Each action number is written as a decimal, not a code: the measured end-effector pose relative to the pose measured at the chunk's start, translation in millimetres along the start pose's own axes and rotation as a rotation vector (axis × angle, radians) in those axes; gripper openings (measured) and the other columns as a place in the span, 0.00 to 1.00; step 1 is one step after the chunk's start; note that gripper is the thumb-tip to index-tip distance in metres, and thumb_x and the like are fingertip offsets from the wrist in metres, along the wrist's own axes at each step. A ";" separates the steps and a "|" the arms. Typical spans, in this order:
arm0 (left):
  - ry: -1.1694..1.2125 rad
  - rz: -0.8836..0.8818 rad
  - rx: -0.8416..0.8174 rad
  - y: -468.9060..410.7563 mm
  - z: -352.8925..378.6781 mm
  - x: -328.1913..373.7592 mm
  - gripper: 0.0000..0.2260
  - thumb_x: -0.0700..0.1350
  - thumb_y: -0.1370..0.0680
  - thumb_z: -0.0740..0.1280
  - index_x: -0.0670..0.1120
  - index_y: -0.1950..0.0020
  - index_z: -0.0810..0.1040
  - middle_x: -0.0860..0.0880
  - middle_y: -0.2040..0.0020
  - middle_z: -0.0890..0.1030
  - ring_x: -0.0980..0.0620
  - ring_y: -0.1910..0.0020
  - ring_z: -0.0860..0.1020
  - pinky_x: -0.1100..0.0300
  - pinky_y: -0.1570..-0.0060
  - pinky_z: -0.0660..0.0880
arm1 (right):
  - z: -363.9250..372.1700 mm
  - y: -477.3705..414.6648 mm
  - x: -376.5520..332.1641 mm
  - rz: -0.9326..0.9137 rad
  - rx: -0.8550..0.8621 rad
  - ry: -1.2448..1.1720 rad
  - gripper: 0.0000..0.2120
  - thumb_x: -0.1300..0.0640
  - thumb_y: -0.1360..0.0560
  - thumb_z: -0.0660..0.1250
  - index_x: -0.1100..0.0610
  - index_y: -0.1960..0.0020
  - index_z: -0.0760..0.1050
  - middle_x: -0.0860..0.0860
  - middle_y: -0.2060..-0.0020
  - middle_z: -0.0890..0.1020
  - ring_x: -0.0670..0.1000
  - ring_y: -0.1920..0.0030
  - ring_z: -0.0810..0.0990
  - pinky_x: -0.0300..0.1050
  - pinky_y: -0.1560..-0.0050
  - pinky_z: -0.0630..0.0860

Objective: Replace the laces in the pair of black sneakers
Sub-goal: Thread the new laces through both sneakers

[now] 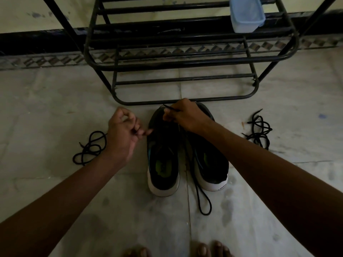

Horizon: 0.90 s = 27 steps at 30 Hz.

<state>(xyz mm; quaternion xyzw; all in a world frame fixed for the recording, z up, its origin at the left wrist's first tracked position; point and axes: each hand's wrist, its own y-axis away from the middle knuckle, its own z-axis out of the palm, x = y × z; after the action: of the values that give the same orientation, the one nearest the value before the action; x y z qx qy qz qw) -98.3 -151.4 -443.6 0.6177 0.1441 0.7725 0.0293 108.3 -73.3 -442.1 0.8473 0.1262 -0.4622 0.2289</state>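
Observation:
Two black sneakers with white soles stand side by side on the floor, toes pointing away from me: the left sneaker and the right sneaker. My right hand is over the toe end of the left sneaker, pinching the tip of a black lace that trails back between the shoes in a long loop. My left hand is at the left sneaker's side with fingers curled, fingertips touching its upper. Whether it grips anything is unclear in the dim light.
A loose black lace lies coiled on the floor left of the shoes, and another tangle of black lace lies to the right. A black metal shoe rack stands just beyond the toes, holding a blue plastic container. My bare toes show at the bottom.

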 end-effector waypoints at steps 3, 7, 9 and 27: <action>-1.030 0.385 -0.060 -1.3 -19.5 8.0 0.09 0.42 0.17 0.64 0.55 0.54 0.69 0.54 0.62 0.76 0.57 0.66 0.74 0.58 0.65 0.71 | -0.8 -0.3 1.5 0.003 0.004 -0.028 0.14 0.52 0.17 0.62 0.59 0.47 0.83 0.51 0.53 0.86 0.46 0.50 0.84 0.49 0.40 0.79; -1.290 0.091 -0.484 6.4 -32.3 24.6 0.04 0.53 0.22 0.73 0.57 0.57 0.83 0.57 0.61 0.83 0.60 0.61 0.80 0.57 0.58 0.74 | -0.6 -0.6 1.8 0.011 0.023 -0.023 0.14 0.53 0.17 0.63 0.59 0.48 0.83 0.50 0.54 0.86 0.45 0.51 0.84 0.48 0.40 0.79; -1.084 0.187 -0.506 13.9 -30.7 32.3 0.09 0.48 0.21 0.72 0.57 0.62 0.84 0.55 0.57 0.83 0.55 0.55 0.80 0.53 0.55 0.76 | -0.3 0.2 0.0 0.003 0.012 -0.013 0.13 0.53 0.17 0.63 0.59 0.47 0.83 0.50 0.54 0.86 0.44 0.52 0.84 0.44 0.43 0.79; -0.973 -0.518 -1.158 43.7 -24.2 64.7 0.15 0.49 0.16 0.67 0.43 0.59 0.84 0.57 0.74 0.71 0.57 0.74 0.69 0.68 0.69 0.67 | 3.4 2.6 2.9 -0.015 -0.031 0.112 0.11 0.50 0.17 0.63 0.53 0.52 0.81 0.48 0.59 0.82 0.44 0.60 0.81 0.35 0.58 0.73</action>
<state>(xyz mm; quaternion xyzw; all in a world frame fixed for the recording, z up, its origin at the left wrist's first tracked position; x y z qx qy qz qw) -131.0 -183.2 -375.8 0.7192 -0.1698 0.3369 0.5834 108.5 -77.2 -445.4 0.8674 0.1522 -0.4135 0.2312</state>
